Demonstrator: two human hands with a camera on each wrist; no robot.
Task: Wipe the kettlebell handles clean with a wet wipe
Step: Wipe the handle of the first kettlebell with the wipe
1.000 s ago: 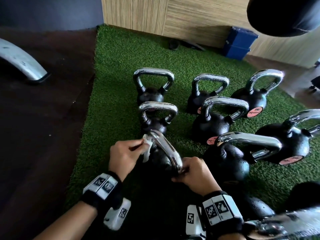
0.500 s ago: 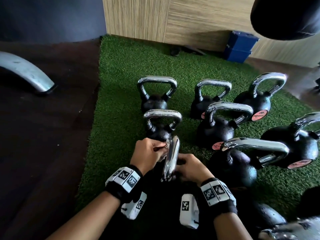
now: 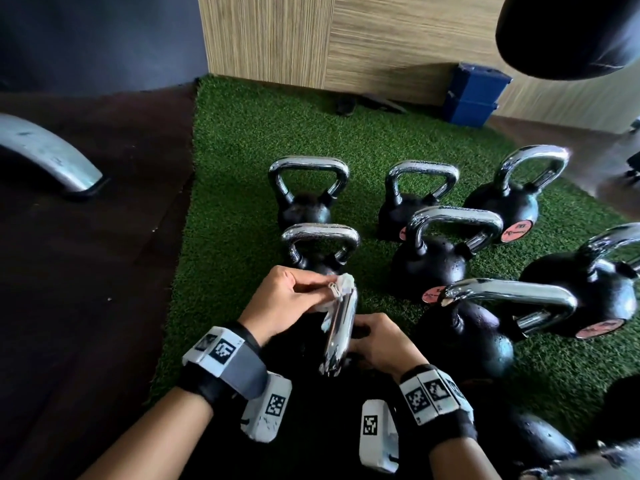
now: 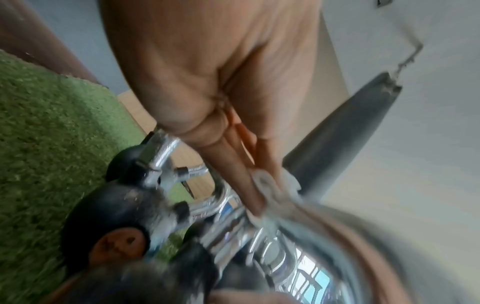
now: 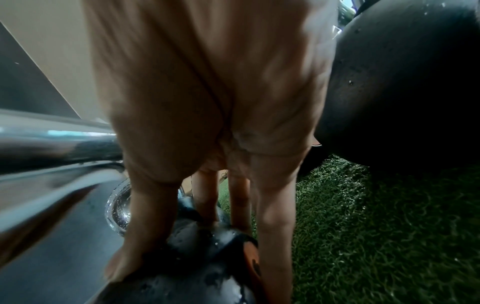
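Closest to me a black kettlebell point(image 5: 197, 273) stands on the turf, its chrome handle point(image 3: 339, 330) turned end-on in the head view. My left hand point(image 3: 294, 299) pinches a white wet wipe point(image 3: 341, 284) against the far top of that handle; the wipe point(image 4: 270, 185) shows at the fingertips in the left wrist view. My right hand point(image 3: 377, 341) sits to the right of the handle with its fingers point(image 5: 148, 216) spread down over the black ball, holding it. Most of the ball is hidden by my hands in the head view.
Several other black kettlebells with chrome handles stand on the green turf point(image 3: 242, 161), the nearest a large one point(image 3: 485, 327) just right of my right hand. Blue blocks point(image 3: 474, 95) lie by the wooden wall. A black punching bag point(image 3: 568, 32) hangs at upper right. Dark floor lies left.
The kettlebell has been turned, so its handle went from slanted to end-on. My left hand with the wipe has moved from the handle's left side to its far top.
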